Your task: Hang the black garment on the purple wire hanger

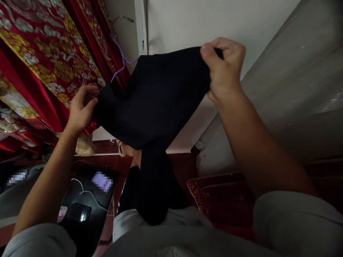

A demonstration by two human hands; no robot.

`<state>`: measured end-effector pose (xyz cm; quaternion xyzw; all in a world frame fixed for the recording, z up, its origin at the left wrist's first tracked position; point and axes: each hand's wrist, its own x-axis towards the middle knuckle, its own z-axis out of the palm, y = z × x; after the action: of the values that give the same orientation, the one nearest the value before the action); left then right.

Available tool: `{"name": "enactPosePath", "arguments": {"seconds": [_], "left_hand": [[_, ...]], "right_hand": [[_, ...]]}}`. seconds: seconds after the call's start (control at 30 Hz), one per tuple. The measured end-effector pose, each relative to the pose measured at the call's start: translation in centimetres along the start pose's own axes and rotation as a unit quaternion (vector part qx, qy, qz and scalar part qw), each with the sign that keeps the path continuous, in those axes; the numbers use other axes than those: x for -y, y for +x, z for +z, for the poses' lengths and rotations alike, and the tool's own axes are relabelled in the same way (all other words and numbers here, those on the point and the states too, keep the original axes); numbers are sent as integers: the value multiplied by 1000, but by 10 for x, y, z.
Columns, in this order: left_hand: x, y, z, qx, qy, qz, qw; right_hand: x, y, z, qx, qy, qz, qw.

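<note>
- Far left, beyond the grip, a red and gold embroidered cloth (40, 50) hangs as backdrop; below it, a dark tabletop (105, 205) carries a white cable (80, 189).
- The left hand (81, 109) pinches the left edge of a black garment (160, 96), fingers and thumb pressed together on the cloth.
- Between the two grips the garment is in the air, its upper edge drawn out from one grip to the other. That much looks done.
- Its lower part is not gathered. It narrows and hangs straight down below the grips, ending on the person's grey-clad lap.
- The right hand (223, 67), raised higher than the left, is closed in a fist on the garment's upper right corner.
- Well below the right grip, a red tray (198, 189) lies apart from the garment.
</note>
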<state>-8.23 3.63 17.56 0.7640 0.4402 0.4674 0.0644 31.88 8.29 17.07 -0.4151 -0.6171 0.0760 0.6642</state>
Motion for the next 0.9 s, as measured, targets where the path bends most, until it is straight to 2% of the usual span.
{"name": "enactPosePath", "arguments": {"seconds": [0.1, 0.17, 0.23, 0.33, 0.43, 0.5, 0.57, 0.7, 0.77, 0.8, 0.9], "left_hand": [[20, -14, 1, 102, 29, -43, 993], [25, -22, 3, 135, 77, -60, 986], [24, -26, 2, 107, 138, -44, 984], [16, -27, -3, 24, 220, -1, 975], [10, -25, -8, -11, 296, 1, 955], [4, -25, -9, -12, 349, -17, 937], [-6, -27, -6, 0, 386, -6, 922], [-37, -37, 11, 93, 390, 100, 911], [-48, -39, 17, 113, 359, 102, 921], [-50, -37, 18, 95, 335, 84, 934], [-42, -23, 14, -9, 243, -1, 970]], "right_hand": [[-11, -6, -11, -91, 69, -16, 993], [-18, -9, -15, -109, 68, -19, 992], [-21, -11, -17, -116, 58, -44, 991], [-24, -14, -20, -115, 23, -65, 991], [-22, -17, -25, -122, 6, -69, 990], [-16, -21, -29, -121, 0, -98, 988], [-4, -28, -31, -110, -22, -132, 985], [25, -45, -22, -75, -50, -163, 982], [35, -54, -14, -80, -41, -175, 980], [38, -58, -11, -91, -37, -183, 978], [45, -69, -5, -138, -32, -203, 969]]}}
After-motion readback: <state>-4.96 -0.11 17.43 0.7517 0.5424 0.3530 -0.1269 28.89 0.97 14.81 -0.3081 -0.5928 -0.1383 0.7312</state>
